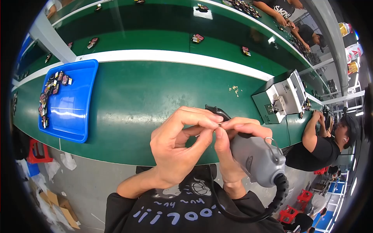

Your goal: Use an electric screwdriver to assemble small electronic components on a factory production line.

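Note:
Over the table's near edge, my left hand (176,145) and my right hand (231,149) meet at their fingertips. Thumb and index finger of each are pinched together around something tiny and pale, too small to name. A grey electric screwdriver (252,157) with a wire hanging loop lies in my right hand, its black front end (213,108) poking out beyond the fingers. From its rear, a ribbed black cable (281,184) curves down across my shirt. The lower fingers of my right hand are partly hidden by the tool.
A blue tray (70,108) with several small black assemblies stands at the left. Tiny brass-coloured pieces (235,91) lie scattered ahead. A grey and white machine (278,97) sits at the right. Beyond a white rail, more assemblies lie on a green belt (151,42). Co-workers sit nearby.

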Motion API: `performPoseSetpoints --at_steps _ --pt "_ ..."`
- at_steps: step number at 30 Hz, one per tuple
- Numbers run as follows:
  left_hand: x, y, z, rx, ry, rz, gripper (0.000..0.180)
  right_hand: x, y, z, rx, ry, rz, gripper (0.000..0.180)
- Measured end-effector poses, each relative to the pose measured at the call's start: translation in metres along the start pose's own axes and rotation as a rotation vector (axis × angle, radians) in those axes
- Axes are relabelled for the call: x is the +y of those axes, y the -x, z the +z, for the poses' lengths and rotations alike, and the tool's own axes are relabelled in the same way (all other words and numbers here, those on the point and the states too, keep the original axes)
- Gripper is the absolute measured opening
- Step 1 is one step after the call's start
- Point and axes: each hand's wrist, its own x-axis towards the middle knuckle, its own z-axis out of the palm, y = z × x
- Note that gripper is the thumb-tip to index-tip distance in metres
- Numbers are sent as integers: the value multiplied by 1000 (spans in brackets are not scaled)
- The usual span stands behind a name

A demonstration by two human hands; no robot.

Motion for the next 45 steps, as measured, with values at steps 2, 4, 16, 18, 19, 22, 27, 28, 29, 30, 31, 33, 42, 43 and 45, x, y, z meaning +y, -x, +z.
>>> performPoseSetpoints --at_steps 2,4,16,18,19,22,27,28,29,30,31,33,42,43,45 --pt "1 0 1 -6 -21 12 18 -2 0 1 15 -7 26 40" --pt "2 1 2 -12 -47 25 18 -3 -1 2 60 -60 29 40" --pt "-8 7 8 45 -305 346 26 -8 7 1 75 -106 62 40" --pt "-7 5 6 28 -311 368 26 -6 5 2 70 -113 63 40" --pt "-8 4 6 27 -317 374 26 -6 4 4 68 -113 65 39" --pt "-8 1 3 90 -294 361 27 -5 5 12 64 -112 63 39" --pt "17 -17 -44 394 -498 386 22 -10 0 12 2 45 117 35" --pt "34 -17 -66 542 -550 368 21 9 5 14 42 117 60 33" --pt "44 -21 -92 688 -605 339 20 13 10 -3 -3 -5 241 32" --pt "65 -24 -119 811 -654 379 19 20 16 -25 115 -283 418 42" --pt "74 -28 -154 856 -744 425 16 35 20 -44 212 -560 601 56" --pt "110 -35 -236 816 -954 550 13 59 30 -87 18 78 333 41" --pt "214 -46 -651 730 -1702 -139 46 59 -17 -147 286 739 43 24" --pt "261 -7 -687 126 -2499 206 38 71 -28 -144 378 469 147 28" --pt "216 -20 -704 582 -1826 143 45 69 -47 -146 440 671 74 32"
